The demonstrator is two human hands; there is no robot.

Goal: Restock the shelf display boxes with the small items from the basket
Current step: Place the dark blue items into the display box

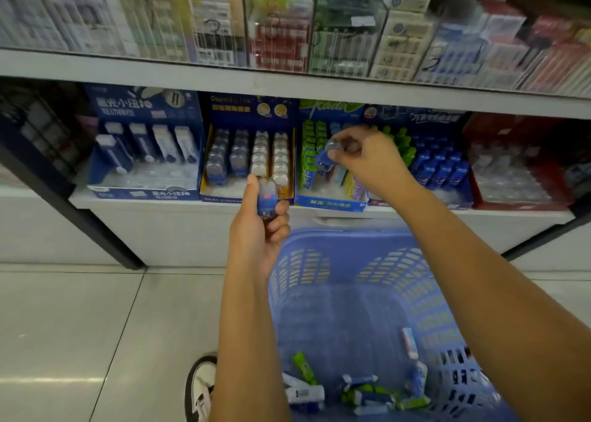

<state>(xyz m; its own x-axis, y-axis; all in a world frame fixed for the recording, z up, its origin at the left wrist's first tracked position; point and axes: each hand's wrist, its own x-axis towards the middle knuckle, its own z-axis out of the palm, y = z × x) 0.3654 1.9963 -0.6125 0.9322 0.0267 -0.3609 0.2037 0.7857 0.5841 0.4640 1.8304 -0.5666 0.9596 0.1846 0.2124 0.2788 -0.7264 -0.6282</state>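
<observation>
My left hand grips a small blue item with a clear cap, held upright in front of the yellow-edged blue display box. My right hand pinches another small blue item over the green and blue display box. The blue plastic basket stands on the floor below my arms. Several small blue, white and green items lie on its bottom.
More display boxes line the lower shelf: a dark blue one at left, one with blue and green items, a red one at right. A stocked upper shelf overhangs. My shoe rests on the tiled floor.
</observation>
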